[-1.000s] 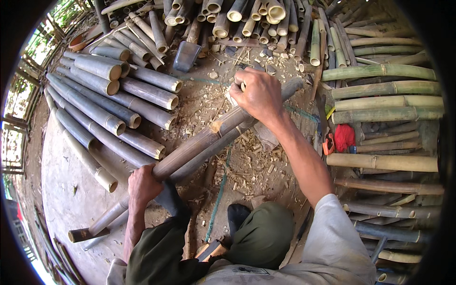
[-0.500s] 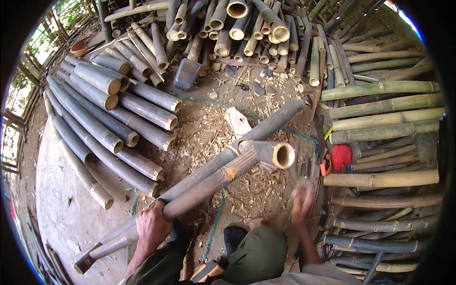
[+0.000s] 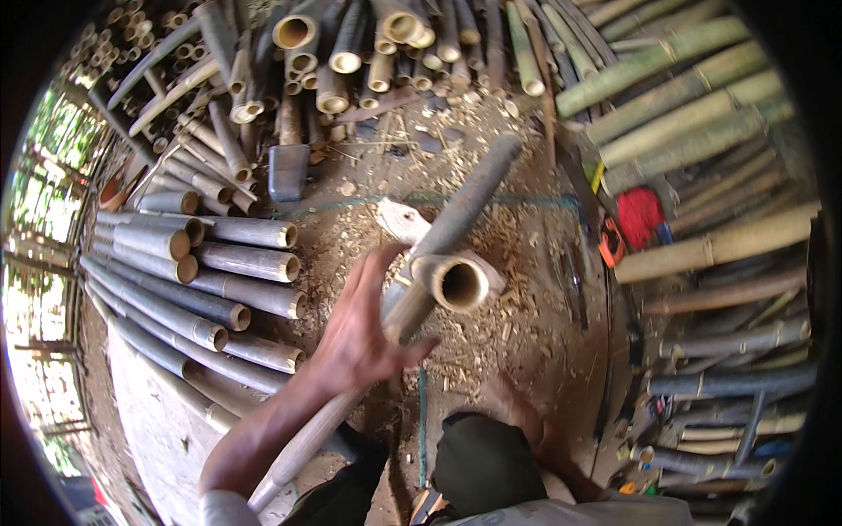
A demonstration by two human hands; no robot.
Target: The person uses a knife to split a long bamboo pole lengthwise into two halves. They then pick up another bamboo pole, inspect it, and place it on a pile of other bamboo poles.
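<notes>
A bamboo pole [image 3: 307,443] slants up from the lower left, ending in a short, wide bamboo crosspiece [image 3: 462,285] whose hollow mouth faces me. Behind it, a longer dark bamboo pole [image 3: 474,193] runs toward the far side, past a pale block [image 3: 402,221]. My left hand [image 3: 355,329] is at the pole just below the crosspiece, fingers stretched and thumb spread wide; whether it touches the pole is unclear. Low beside my right knee, my right hand [image 3: 517,412] is smeared by motion, so its fingers and any contents cannot be made out.
Cut bamboo lengths [image 3: 246,263] lie stacked at left, with more bamboo [image 3: 346,61] behind and long poles [image 3: 693,228] along the right. Slim dark tools [image 3: 574,285] lie near an orange-handled item [image 3: 611,241] and a red bundle [image 3: 640,217]. Wood chips [image 3: 517,298] litter the ground.
My left hand has left its grip low on the pole and moved up near the crosspiece, fingers spreading. My right hand has drawn back from the tools toward my knee. The view has shifted.
</notes>
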